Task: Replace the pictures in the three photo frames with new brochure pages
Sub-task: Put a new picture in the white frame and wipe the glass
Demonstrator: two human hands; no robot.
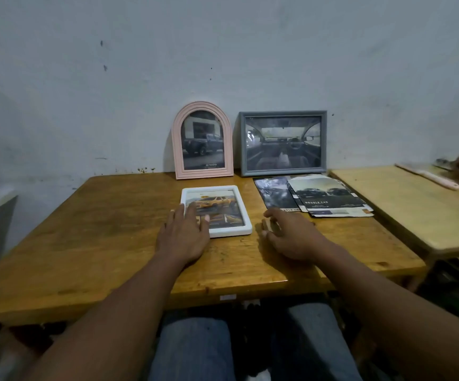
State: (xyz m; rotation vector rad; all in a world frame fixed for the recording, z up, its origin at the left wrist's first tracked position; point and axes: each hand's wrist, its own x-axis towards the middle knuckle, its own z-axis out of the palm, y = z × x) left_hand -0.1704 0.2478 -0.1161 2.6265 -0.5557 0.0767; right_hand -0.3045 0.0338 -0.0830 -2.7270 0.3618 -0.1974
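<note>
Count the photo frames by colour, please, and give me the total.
Pink: 1, the pink arched frame, standing upright.
Grey: 1, the grey frame, upright beside it.
White: 1, the white frame, lying flat under the left hand.
Total: 3 frames.

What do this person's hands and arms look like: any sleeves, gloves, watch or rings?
The left hand and the right hand are bare, without gloves, and no ring, watch or bracelet shows on either. No sleeve is in view: both arms are uncovered as far back as the picture reaches.
</note>
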